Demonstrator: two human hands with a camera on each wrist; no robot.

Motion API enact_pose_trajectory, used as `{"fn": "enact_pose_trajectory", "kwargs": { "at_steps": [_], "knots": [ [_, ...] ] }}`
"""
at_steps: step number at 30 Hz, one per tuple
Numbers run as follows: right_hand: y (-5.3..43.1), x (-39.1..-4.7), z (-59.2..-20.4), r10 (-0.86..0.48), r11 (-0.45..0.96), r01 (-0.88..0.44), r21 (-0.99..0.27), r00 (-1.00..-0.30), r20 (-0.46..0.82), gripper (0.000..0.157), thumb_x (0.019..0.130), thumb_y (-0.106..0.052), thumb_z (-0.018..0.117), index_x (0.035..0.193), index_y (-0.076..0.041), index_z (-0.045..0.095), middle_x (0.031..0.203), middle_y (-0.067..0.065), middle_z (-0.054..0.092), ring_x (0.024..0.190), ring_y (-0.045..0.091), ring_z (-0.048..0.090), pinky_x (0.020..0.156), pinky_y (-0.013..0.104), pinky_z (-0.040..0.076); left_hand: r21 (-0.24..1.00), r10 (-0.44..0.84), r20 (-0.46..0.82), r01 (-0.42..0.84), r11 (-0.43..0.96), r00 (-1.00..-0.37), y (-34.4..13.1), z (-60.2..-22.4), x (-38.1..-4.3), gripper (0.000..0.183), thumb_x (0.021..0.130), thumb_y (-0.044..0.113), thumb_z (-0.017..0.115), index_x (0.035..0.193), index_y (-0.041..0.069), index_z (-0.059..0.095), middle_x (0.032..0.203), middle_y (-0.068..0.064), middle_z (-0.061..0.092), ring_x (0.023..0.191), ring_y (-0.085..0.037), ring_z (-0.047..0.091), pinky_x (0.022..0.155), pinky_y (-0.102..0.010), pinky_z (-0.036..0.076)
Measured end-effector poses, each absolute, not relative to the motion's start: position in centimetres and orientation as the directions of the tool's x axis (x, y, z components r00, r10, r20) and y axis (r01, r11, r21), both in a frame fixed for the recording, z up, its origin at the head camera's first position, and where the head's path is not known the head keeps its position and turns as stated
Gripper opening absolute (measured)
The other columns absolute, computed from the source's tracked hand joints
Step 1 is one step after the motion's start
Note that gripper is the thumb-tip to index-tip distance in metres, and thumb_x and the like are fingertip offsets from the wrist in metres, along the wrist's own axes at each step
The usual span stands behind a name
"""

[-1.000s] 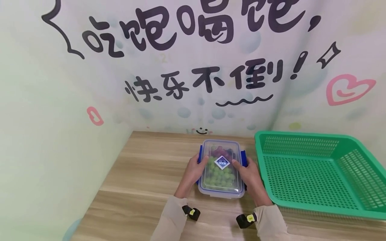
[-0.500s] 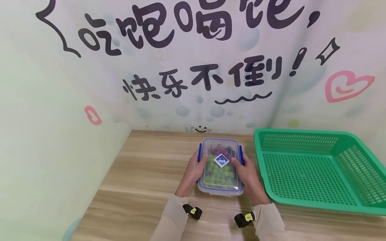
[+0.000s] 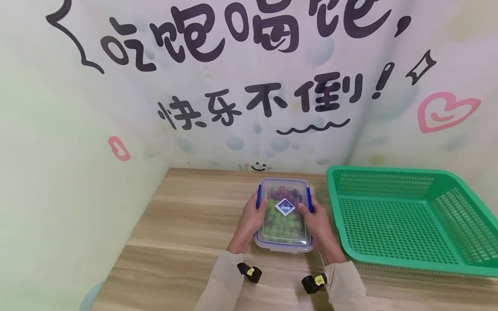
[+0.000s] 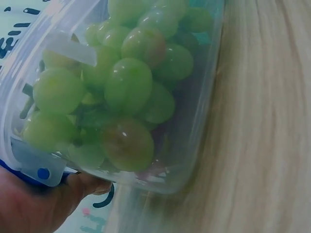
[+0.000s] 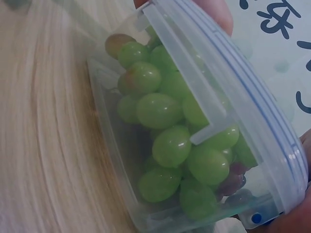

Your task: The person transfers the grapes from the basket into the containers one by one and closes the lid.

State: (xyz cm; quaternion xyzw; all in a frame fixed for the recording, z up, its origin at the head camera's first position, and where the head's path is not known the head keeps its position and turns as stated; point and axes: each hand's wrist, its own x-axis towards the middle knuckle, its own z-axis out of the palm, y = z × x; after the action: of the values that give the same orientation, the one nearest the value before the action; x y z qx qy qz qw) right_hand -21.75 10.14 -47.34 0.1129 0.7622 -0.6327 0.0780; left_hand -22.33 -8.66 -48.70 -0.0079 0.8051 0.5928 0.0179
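Observation:
A clear lidded food container [image 3: 284, 248] with blue side clips stands in the middle of the table, held from both sides. Green grapes [image 4: 129, 87] fill its near part, and darker red ones show through the lid behind them. On the lid is a blue and white diamond label [image 3: 285, 207]. My left hand [image 3: 250, 218] grips the left side, thumb over the lid's edge. Opposite it, my right hand [image 3: 318, 222] grips the right side near the right blue clip [image 3: 310, 199], its thumb also on the lid. Fingers under the sides are hidden. Whether the base touches the table cannot be told.
A large green plastic basket [image 3: 397, 259] stands on the wood-grain table [image 3: 183, 220], just right of my right hand. A printed cloth wall [image 3: 233, 155] rises at the table's back edge, and another pale wall [image 3: 58, 172] is on the left.
The right blue clip stood out from the side a second ago and now lies close against it. My right hand has moved slightly inward with it. The head view has shifted a little.

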Motion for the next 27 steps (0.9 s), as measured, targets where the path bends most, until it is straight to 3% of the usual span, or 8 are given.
{"fn": "enact_pose_trajectory", "kwargs": {
  "at_steps": [11, 27],
  "knots": [
    [10.12, -21.80, -47.29, 0.078, 0.176, 0.281, -0.943, -0.959, -0.271, 0.065, 0.105, -0.017, 0.047, 0.159, -0.008, 0.012, 0.163, 0.022, 0.014, 0.149, 0.039, 0.020, 0.122, 0.051, 0.022, 0.958, 0.018, -0.048, -0.040, 0.285, -0.999, -8.64, -48.57, -22.32, 0.055, 0.107, 0.024, 0.042, 0.157, 0.009, 0.026, 0.159, -0.016, 0.032, 0.147, -0.032, 0.030, 0.120, -0.050, 0.028],
    [10.19, -21.79, -46.96, 0.068, 0.173, 0.301, -0.938, -0.954, -0.294, 0.066, 0.105, -0.018, 0.048, 0.159, -0.006, 0.012, 0.163, 0.024, 0.014, 0.149, 0.040, 0.018, 0.122, 0.053, 0.020, 0.954, 0.016, -0.056, -0.049, 0.296, -0.998, -8.76, -48.57, -22.22, 0.056, 0.107, 0.024, 0.042, 0.156, 0.003, 0.026, 0.157, -0.021, 0.034, 0.146, -0.036, 0.031, 0.119, -0.052, 0.028]
  ]
}}
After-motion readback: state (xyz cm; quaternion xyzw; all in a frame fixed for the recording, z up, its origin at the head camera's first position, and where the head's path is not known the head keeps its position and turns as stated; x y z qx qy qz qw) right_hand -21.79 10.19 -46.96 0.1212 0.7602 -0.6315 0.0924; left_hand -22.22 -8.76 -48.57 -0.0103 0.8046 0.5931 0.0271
